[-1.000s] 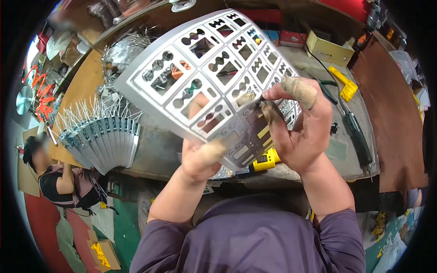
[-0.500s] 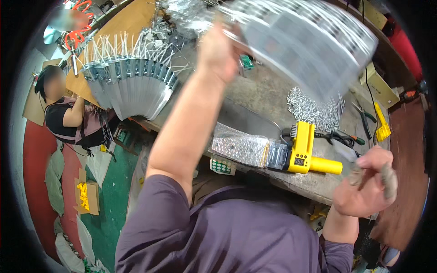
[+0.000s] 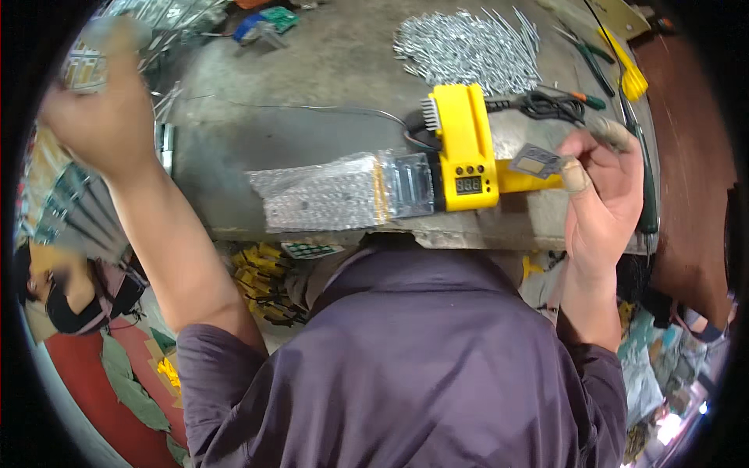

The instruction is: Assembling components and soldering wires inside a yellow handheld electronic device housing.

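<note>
My right hand (image 3: 605,175) pinches a small grey label (image 3: 537,161) with a pale window between thumb and fingers. Just left of it, a yellow device (image 3: 466,136) with a small digital display and buttons lies on the bench, its yellow handle (image 3: 519,181) passing behind the label. Bubble wrap (image 3: 320,191), held by a yellowish band, covers the device's long flat end. At the far left my left hand (image 3: 105,117) is raised, blurred by motion, near a sheet of labels (image 3: 86,66). Whether its fingers hold anything is unclear.
A heap of silver screws (image 3: 472,51) lies at the back of the bench (image 3: 312,66). Pliers (image 3: 593,66), a screwdriver (image 3: 577,95) and a coiled black cable (image 3: 550,108) are at the right. Another person (image 3: 74,300) sits at the left. Yellow parts (image 3: 265,277) show below the bench edge.
The label sheet has left the middle as my left hand swung to the far left. My right hand has brought the small label in beside the device's handle. The view has shifted.
</note>
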Demonstrator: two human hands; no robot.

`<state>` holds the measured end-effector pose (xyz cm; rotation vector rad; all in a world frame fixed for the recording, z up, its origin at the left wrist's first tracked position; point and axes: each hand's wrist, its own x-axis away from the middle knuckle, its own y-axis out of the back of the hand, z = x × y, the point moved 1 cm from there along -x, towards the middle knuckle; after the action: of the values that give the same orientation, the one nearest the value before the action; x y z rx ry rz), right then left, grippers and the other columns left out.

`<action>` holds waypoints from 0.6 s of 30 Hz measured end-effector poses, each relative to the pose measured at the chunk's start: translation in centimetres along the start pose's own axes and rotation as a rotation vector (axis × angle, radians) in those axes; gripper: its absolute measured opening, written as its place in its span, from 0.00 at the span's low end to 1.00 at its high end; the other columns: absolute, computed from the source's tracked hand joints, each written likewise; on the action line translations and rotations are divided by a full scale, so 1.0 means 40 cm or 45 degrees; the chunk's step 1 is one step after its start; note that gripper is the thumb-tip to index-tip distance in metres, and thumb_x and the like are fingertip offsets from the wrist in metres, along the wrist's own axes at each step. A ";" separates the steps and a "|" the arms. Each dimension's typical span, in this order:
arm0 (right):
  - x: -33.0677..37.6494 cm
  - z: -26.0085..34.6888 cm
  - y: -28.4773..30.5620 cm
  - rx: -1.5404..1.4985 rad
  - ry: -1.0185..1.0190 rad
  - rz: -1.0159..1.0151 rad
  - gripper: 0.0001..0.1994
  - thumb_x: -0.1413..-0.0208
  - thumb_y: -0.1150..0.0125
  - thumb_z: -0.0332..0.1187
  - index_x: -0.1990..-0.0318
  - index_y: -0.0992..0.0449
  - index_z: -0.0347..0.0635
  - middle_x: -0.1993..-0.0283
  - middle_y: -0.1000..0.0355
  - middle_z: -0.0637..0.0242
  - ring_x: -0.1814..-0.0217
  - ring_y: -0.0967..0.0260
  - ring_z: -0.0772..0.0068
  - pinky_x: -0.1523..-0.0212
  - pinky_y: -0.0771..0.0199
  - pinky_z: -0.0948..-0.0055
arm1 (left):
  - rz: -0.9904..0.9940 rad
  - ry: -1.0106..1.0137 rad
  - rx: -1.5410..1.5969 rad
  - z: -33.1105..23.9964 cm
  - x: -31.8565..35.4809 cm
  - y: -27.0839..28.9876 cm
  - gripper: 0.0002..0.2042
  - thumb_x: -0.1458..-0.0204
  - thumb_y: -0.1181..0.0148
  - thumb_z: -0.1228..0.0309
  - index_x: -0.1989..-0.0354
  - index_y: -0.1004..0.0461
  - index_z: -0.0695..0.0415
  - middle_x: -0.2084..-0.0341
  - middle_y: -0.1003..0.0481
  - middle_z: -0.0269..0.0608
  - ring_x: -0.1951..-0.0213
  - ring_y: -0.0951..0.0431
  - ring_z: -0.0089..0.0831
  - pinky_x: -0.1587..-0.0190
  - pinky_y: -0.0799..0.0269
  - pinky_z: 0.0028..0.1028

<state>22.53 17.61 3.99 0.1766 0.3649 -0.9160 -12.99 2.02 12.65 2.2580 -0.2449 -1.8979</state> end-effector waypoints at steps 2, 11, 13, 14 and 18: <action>0.007 -0.012 0.012 0.008 -0.075 -0.007 0.22 0.48 0.40 0.19 0.46 0.37 0.35 0.59 0.29 0.62 0.57 0.32 0.76 0.54 0.32 0.77 | 0.493 0.088 0.366 -0.144 0.149 -0.069 0.09 0.54 0.35 0.74 0.66 0.25 0.64 0.58 0.23 0.49 0.51 0.27 0.39 0.48 0.32 0.34; -0.016 0.010 -0.047 0.053 -0.541 0.268 0.24 0.51 0.36 0.23 0.46 0.37 0.34 0.61 0.31 0.63 0.61 0.35 0.80 0.61 0.35 0.83 | 1.150 -0.048 0.892 -0.316 0.368 -0.074 0.15 0.69 0.31 0.74 0.71 0.28 0.60 0.59 0.26 0.47 0.59 0.25 0.45 0.55 0.27 0.40; -0.022 0.008 -0.059 0.074 -0.559 0.292 0.25 0.52 0.36 0.23 0.45 0.37 0.34 0.62 0.31 0.64 0.61 0.34 0.81 0.60 0.35 0.84 | 1.127 -0.066 0.909 -0.313 0.373 -0.075 0.15 0.69 0.32 0.76 0.70 0.28 0.61 0.60 0.26 0.49 0.60 0.25 0.45 0.55 0.26 0.41; -0.026 0.001 -0.062 0.100 -0.573 0.313 0.26 0.51 0.36 0.24 0.45 0.38 0.34 0.62 0.31 0.64 0.60 0.34 0.81 0.59 0.35 0.83 | 1.138 -0.051 0.922 -0.310 0.374 -0.078 0.15 0.69 0.32 0.77 0.70 0.28 0.62 0.60 0.26 0.49 0.61 0.25 0.45 0.56 0.26 0.41; -0.027 -0.009 -0.064 0.150 -0.604 0.350 0.27 0.51 0.37 0.24 0.43 0.40 0.33 0.62 0.31 0.63 0.59 0.34 0.80 0.57 0.34 0.83 | 1.149 -0.049 0.908 -0.307 0.371 -0.084 0.15 0.69 0.33 0.78 0.69 0.28 0.61 0.60 0.26 0.50 0.62 0.24 0.46 0.57 0.25 0.40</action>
<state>19.80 16.99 4.09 0.1088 -0.1519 -0.6799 1.70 2.08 -0.29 1.8466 -1.8138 -1.4356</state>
